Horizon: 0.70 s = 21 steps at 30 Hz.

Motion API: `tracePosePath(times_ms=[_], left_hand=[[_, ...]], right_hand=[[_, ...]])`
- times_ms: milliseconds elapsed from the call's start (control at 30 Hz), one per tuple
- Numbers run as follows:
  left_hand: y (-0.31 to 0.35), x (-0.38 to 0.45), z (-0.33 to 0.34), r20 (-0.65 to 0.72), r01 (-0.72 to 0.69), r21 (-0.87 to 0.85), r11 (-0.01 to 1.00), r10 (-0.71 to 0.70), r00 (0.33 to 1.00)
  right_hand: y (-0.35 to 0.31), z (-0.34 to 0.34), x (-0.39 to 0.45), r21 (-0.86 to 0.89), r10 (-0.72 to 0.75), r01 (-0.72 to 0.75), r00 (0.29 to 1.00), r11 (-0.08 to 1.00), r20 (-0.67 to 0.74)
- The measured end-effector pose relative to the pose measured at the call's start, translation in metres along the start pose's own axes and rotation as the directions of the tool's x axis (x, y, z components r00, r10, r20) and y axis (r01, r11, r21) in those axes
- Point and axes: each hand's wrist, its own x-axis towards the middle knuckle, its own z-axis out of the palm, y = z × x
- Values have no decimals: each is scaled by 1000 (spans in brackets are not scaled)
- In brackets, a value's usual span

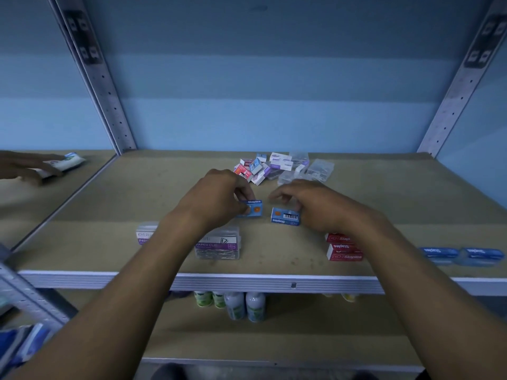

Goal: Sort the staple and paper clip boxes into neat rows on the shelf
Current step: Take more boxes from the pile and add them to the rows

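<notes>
Lying crosswise, upside-down: right-hand staple box (285,216)

I see a blue wall (260,78) filling the upper frame, dimly lit. Perforated grey metal uprights (109,100) slant in from the upper left and upper right. A tan board shelf (137,193) spans the middle; a lower shelf (315,330) shows at the bottom.

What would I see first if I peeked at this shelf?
Two hands in the middle: the left hand pinches a blue staples box, and the right hand holds another blue staples box beside it. Behind them, near the back of the shelf, sits a jumbled pile of small boxes.
</notes>
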Motion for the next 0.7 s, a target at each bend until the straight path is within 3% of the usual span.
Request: tracePosePath(times_ms=[267, 700], left_hand=[[4, 2, 7, 59, 15, 1, 1000, -15, 998], [5, 4, 13, 19, 11, -19, 1000, -11, 1000]], right_hand=[[-4, -2, -6, 74, 63, -63, 998, 995, 4], [4, -14, -14, 137, 136, -123, 987, 983, -91]])
